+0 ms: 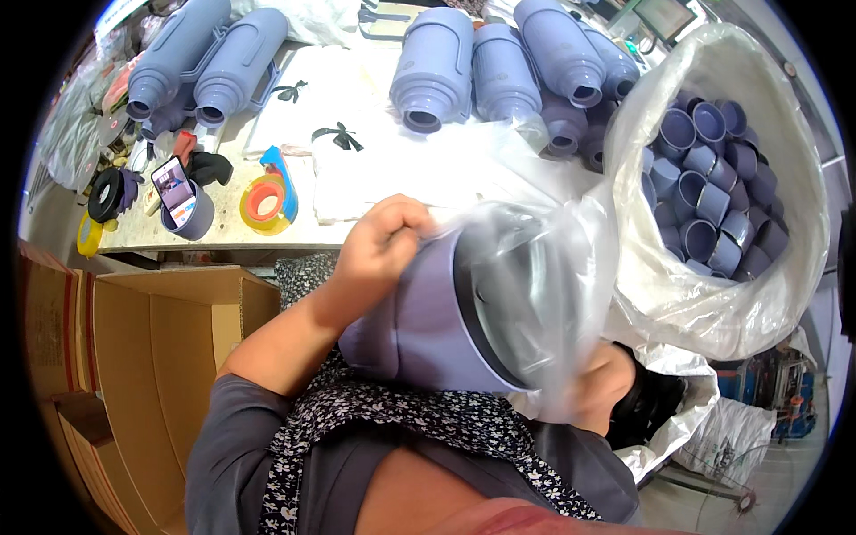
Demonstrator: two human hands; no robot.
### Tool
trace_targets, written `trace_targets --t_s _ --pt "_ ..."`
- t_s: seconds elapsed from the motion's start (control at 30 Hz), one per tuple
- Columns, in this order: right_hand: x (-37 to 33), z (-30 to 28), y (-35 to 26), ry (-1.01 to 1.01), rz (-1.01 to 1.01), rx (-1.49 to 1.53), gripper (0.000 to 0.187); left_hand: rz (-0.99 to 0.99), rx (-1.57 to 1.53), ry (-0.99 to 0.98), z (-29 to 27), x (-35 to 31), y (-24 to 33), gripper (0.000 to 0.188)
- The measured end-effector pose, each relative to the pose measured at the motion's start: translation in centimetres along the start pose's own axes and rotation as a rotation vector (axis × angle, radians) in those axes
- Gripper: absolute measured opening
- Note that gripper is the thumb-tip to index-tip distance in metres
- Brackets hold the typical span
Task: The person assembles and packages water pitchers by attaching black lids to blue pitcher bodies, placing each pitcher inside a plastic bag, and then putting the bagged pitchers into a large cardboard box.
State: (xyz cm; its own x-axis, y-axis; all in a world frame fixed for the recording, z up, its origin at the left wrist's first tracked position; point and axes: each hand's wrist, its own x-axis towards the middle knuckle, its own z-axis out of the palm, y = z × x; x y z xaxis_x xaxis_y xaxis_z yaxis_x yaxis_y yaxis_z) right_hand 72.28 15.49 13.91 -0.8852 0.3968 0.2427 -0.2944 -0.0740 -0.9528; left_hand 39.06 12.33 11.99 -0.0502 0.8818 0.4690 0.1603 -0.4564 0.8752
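Observation:
Across my lap lies a large purple thermos flask (419,321), tilted with its wide base to the right. A black ring rims that base. A clear plastic bag (557,276) covers the base end, its film blurred by motion. My left hand (383,245) is closed at the flask's upper side, with the bag's edge at its fingertips. Lower right, my right hand (602,383) is curled at the bag's other edge and blurred. The flask's narrow end is partly hidden behind my left forearm.
Several purple flasks (432,67) lie on the table. A plastic-lined bin (722,321) of purple cups stands right. A tape dispenser (267,201) and a phone (175,189) in a cup sit left, above an open cardboard box (152,357). White bags (392,169) are stacked ahead.

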Motion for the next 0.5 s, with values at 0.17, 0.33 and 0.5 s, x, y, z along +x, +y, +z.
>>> trace_targets --t_s 0.17,0.33,0.5 --pt "5.8 3.4 0.8 0.126 -0.131 -1.106 0.01 -0.228 0.071 0.352 -1.7 -4.1 -9.5 0.011" --pt "1.0 7.2 12.3 0.901 0.11 -0.33 0.042 -0.301 0.85 -0.121 -4.6 -12.2 -11.9 0.015" --pt "0.1 10.0 18.0 0.242 0.67 -0.796 0.031 -0.221 0.804 0.222 -3.0 -15.7 -5.4 0.029"
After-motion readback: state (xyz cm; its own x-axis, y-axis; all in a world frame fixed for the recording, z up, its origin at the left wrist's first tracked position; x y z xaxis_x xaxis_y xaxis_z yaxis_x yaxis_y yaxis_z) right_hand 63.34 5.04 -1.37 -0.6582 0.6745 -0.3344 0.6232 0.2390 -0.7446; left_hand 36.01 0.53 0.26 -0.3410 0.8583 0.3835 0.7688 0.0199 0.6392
